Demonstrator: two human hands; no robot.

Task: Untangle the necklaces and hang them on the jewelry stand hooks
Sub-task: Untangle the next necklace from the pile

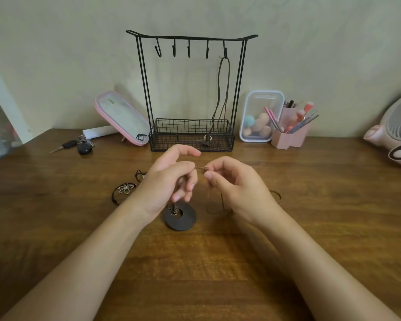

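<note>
One brown cord necklace (225, 84) already hangs on the rightmost hook of the jewelry stand (191, 38), other four hooks bare. In front of the stand, left hand (169, 181) and right hand (236, 188) both pinch the cord of the disc-pendant necklace (180, 216), working a knot. Flower-pendant necklace (124, 189) lies front-left of the stand, untouched; at least two left to hang
</note>
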